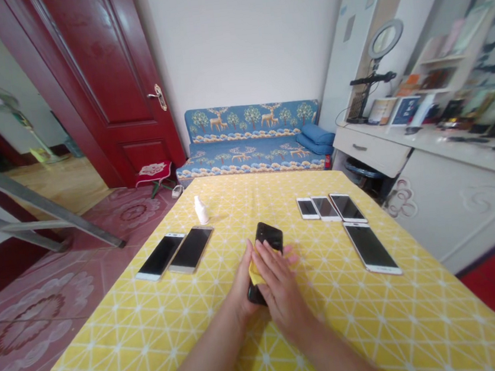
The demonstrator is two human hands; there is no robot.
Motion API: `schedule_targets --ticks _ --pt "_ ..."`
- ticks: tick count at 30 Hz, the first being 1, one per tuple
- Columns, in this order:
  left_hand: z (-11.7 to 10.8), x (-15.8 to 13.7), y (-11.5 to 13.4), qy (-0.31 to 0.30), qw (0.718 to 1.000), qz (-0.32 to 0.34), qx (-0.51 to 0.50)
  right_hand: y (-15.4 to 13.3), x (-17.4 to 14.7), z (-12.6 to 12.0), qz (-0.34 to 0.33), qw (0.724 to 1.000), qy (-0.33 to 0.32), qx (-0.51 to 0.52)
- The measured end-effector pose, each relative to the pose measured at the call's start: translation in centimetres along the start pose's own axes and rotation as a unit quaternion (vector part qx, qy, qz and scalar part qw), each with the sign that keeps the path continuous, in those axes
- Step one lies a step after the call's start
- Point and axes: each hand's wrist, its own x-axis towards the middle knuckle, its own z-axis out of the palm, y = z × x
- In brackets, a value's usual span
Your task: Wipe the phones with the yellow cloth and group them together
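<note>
A black smartphone [271, 234] is held over the table, slightly tilted, with its dark glossy face up. My left hand [241, 278] grips it from the left side and from below, its fingertips showing past the right edge. On top of the phone lies my right hand [280, 277], fingers together, pressing a small yellow cloth [254, 274] against the surface. Most of the cloth is hidden beneath the fingers. To the left lie a white phone [160, 257] and a gold phone [192, 249], screens up. Behind them stands a small white bottle [201, 210].
Several phones lie at the right, including a larger white-framed phone [372, 248] near the edge. A yellow patterned cloth covers the table [158, 338]. Beyond it is a blue sofa [252, 149]; a white dresser [466, 184] stands at the right and a metal ladder [63, 218] at the left.
</note>
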Motion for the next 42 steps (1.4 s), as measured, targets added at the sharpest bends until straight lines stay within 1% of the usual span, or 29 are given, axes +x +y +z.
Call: schedule_targets --ticks 2,3,5,8,12,15,20,23,25,27,29,30,31,32,34,35,36,37,38,40,42 --pt "0.0 0.0 -0.2 -0.053 0.997 -0.054 -0.003 0.6 0.3 -0.5 0.014 0.999 0.018 -0.036" --pt "-0.1 0.1 -0.2 -0.079 0.993 -0.092 0.000 1.0 0.4 -0.7 0.025 0.998 0.025 -0.053" --pt "-0.5 0.3 -0.3 -0.098 0.985 -0.138 0.017 1.7 0.5 -1.1 0.049 0.995 0.038 -0.081" --pt "-1.1 0.6 -0.5 -0.064 0.986 -0.146 0.051 3.0 0.6 -1.6 0.092 0.988 0.067 -0.102" --pt "-1.4 0.8 -0.7 -0.074 0.986 -0.144 0.025 4.7 0.2 -1.8 0.135 0.982 0.099 -0.086" --pt "-1.2 1.1 -0.5 -0.070 0.989 -0.124 -0.028 5.0 -0.1 -1.4 0.132 0.985 0.096 -0.059" --pt "-1.2 1.7 0.5 -0.029 0.992 -0.067 -0.099 3.4 -0.3 -0.1 0.087 0.996 0.019 0.006" --pt "-1.8 1.9 1.1 -0.012 0.989 -0.009 -0.144 2.1 -0.3 0.3 0.088 0.993 -0.005 0.073" --pt "-2.1 2.0 1.4 0.003 0.984 0.039 -0.172 1.6 -0.3 0.5 0.100 0.988 -0.004 0.120" --pt "-2.2 2.0 1.6 0.032 0.977 0.090 -0.190 1.2 -0.4 0.8 0.128 0.978 0.007 0.166" --pt "-2.0 2.0 1.6 0.066 0.969 0.135 -0.194 0.7 -0.5 1.2 0.180 0.958 0.029 0.222" --pt "-1.9 2.0 1.4 0.087 0.966 0.155 -0.186 0.5 -0.6 1.4 0.217 0.941 0.036 0.258" --pt "-1.7 2.0 1.2 0.110 0.962 0.179 -0.172 0.1 -0.6 1.7 0.260 0.916 0.042 0.302" --pt "-1.5 1.9 0.9 0.131 0.958 0.208 -0.150 -0.2 -0.6 2.0 0.303 0.884 0.046 0.353" --pt "-1.2 1.7 0.1 0.155 0.942 0.288 -0.081 -0.8 -0.8 2.5 0.377 0.806 0.056 0.453" --pt "-1.1 1.6 -0.3 0.154 0.929 0.333 -0.036 -1.1 -0.8 2.7 0.403 0.768 0.068 0.493" --pt "-1.0 1.4 -0.6 0.148 0.915 0.376 0.012 -1.3 -0.9 2.9 0.420 0.736 0.083 0.524" --pt "-1.0 1.1 -0.9 0.140 0.898 0.412 0.063 -1.4 -1.0 3.1 0.429 0.713 0.095 0.547" --pt "-0.9 0.9 -1.0 0.134 0.882 0.438 0.111 -1.5 -1.0 3.2 0.435 0.696 0.103 0.563" --pt "-0.9 0.4 -0.8 0.134 0.853 0.469 0.184 -1.7 -1.1 3.2 0.445 0.675 0.107 0.579" --pt "-1.0 0.3 -0.1 0.153 0.829 0.488 0.228 -1.7 -1.0 2.9 0.450 0.674 0.081 0.580"
